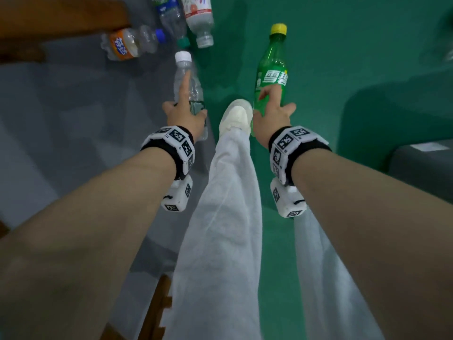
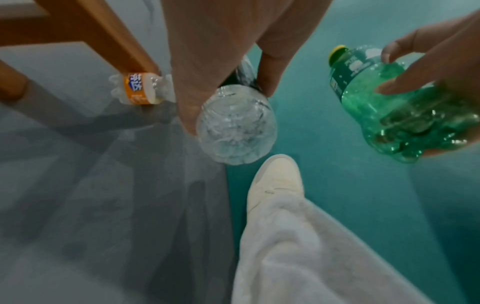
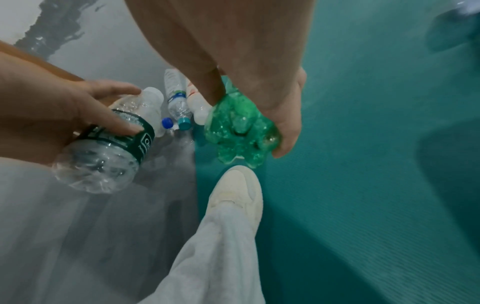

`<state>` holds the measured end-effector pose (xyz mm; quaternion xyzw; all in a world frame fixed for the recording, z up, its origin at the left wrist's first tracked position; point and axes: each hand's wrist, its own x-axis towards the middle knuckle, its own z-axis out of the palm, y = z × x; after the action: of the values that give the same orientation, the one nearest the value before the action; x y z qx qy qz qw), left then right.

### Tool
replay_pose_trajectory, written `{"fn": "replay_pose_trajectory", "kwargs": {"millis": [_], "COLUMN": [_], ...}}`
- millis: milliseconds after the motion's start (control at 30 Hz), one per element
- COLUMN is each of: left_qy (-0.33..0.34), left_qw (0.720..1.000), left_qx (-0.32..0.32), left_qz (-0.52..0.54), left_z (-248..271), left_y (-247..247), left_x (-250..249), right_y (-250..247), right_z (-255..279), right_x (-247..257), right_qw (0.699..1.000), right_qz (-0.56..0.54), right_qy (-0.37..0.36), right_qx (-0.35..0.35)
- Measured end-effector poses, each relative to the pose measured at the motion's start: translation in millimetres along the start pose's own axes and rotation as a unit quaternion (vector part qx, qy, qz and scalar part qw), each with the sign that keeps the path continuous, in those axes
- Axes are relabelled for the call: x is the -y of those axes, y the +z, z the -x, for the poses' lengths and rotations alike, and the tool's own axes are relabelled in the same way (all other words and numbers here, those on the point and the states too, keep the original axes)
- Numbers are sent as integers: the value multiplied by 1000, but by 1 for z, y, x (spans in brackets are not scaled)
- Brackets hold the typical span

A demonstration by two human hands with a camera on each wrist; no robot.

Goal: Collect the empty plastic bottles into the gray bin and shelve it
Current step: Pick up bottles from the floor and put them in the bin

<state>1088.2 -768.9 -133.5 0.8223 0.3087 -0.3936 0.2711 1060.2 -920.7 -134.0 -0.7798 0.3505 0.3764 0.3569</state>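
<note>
My left hand [image 1: 185, 111] grips a clear bottle [image 1: 188, 82] with a white cap and a dark label, held above the floor; its base [image 2: 235, 127] faces the left wrist camera. My right hand [image 1: 273, 111] grips a green bottle [image 1: 272, 69] with a yellow cap; its lobed base [image 3: 240, 133] shows in the right wrist view. Three more empty bottles lie on the floor ahead: an orange-labelled one [image 1: 130, 42], a blue-labelled one [image 1: 171, 20] and a red-and-white-labelled one [image 1: 198, 18]. The gray bin [image 1: 424, 168] stands at the right edge.
A wooden furniture leg [image 2: 103, 41] stands by the orange-labelled bottle. The floor is gray on the left and green on the right. My leg in light trousers and a white shoe [image 1: 236, 116] are between my hands.
</note>
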Motion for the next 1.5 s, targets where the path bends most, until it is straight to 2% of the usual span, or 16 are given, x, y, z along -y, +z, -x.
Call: {"fn": "replay_pose_trajectory", "kwargs": {"millis": [167,267,400,600,667,767,1000,1100,1167,1267,1400,1500], "left_qy": [23,79,139,147,177,241,332,365,376,370,370,358], "left_qw": [999,995,987,979,969,947,901,876,864,850,824,810], "left_qx": [33,59,77,142,172,198,217,229,234,246,254,266], "left_qz": [25,7,-12,-9,-25,-81,-173,-215,-241,-282,-345,-381], "left_z": [48,84,115,192,219,259,327,354,365,385,407,420], "left_y": [21,48,84,170,192,223,282,316,334,369,411,441], "left_x": [-54,-91,-122,-167,-176,-190,-200,-199,-198,-197,-194,-190], "right_y": [-46,-83,-125,-205,-221,-235,-255,-262,-264,-267,-264,-263], "right_z": [22,32,49,86,99,117,144,151,154,160,165,168], "right_x": [-28,-53,-83,-178,-207,-244,-316,-351,-370,-407,-444,-472], "right_qw": [997,989,978,956,947,927,877,843,830,827,796,775], "right_qz": [-46,-109,-171,-242,-263,-312,-396,-440,-452,-444,-471,-498], "right_qy": [35,47,29,55,57,69,127,156,170,194,225,251], "right_qx": [-46,-85,-118,-154,-174,-199,-243,-267,-279,-285,-307,-298]}}
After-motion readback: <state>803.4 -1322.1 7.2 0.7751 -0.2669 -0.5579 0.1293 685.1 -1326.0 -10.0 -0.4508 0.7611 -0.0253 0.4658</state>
